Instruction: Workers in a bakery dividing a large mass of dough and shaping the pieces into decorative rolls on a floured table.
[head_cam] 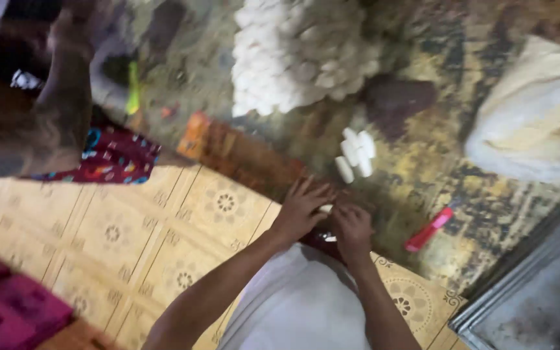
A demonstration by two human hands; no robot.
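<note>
Both hands — left (301,210) flat and spread, right (352,228) curled, grip unclear — pressing a small white piece (326,209) beside four finished rolls (356,154), big white heap (299,55) done, dough lump (539,116) remaining.

Glossy patterned floor tiles (131,240) beside a worn, mottled work surface (448,162).

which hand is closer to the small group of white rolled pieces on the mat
Probably the left hand: its fingers spread upward toward the white rolled pieces, while the right hand sits lower, curled over a small piece.

An orange, box-like packet (194,135) lies blurred at the mottled surface's edge, beside a wooden board.
</note>
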